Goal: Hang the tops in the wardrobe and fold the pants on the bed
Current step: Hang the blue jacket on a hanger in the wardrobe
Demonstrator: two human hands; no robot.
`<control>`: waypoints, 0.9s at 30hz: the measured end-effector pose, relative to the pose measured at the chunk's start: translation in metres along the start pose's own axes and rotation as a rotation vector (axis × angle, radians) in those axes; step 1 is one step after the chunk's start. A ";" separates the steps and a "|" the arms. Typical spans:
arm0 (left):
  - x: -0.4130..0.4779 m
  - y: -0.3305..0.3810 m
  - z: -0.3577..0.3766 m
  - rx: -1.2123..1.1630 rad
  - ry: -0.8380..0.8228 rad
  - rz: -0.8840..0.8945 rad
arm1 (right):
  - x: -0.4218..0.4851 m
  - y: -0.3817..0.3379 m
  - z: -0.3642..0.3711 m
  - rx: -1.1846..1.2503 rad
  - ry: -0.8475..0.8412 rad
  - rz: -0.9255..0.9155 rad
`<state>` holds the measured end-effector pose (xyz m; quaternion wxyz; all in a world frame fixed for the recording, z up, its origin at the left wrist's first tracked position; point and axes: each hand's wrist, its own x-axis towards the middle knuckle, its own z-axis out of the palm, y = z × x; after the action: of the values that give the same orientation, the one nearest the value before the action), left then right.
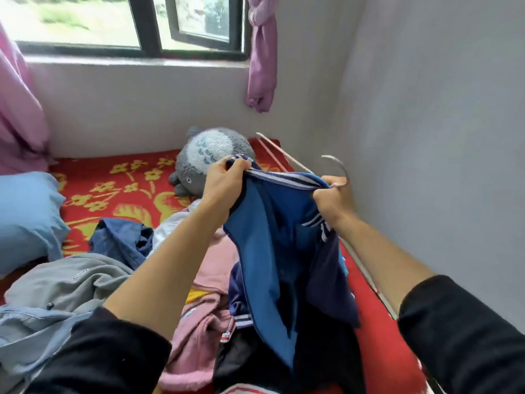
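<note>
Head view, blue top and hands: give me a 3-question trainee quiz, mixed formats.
1. True or false: both the left hand and the right hand grip the blue top.
2. What sticks up from the right hand? A) hanger hook B) belt C) sock
3. Fill in: the grey plush toy lies on the ____ bed cover, behind the hands.
Key: 1 true; 2 A; 3 red.

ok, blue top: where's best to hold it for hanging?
Probably the striped edge of the blue top, from above, near each end: the left hand and right hand pinch it there and the body hangs free below. The hanger hook sticks up by the right hand.
</note>
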<state>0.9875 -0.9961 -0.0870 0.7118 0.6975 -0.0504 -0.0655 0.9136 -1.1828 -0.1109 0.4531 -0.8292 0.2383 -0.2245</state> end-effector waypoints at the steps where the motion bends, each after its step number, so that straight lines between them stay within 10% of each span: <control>1: -0.001 0.019 0.004 -0.022 0.017 0.028 | 0.006 -0.018 -0.011 0.005 0.019 -0.044; 13: -0.026 0.218 -0.004 -0.075 0.083 0.611 | 0.048 -0.203 -0.106 0.321 0.126 -0.488; 21: -0.019 0.111 -0.068 0.530 -0.269 -0.049 | 0.053 -0.092 -0.030 -0.223 -0.168 -0.342; 27: -0.006 0.053 -0.080 0.489 -0.077 -0.114 | 0.037 -0.055 0.002 -0.160 -0.525 -0.201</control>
<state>0.9955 -0.9155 -0.0358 0.5147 0.8476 -0.0522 -0.1179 0.9544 -1.1774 -0.0594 0.4078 -0.9115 0.0466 -0.0263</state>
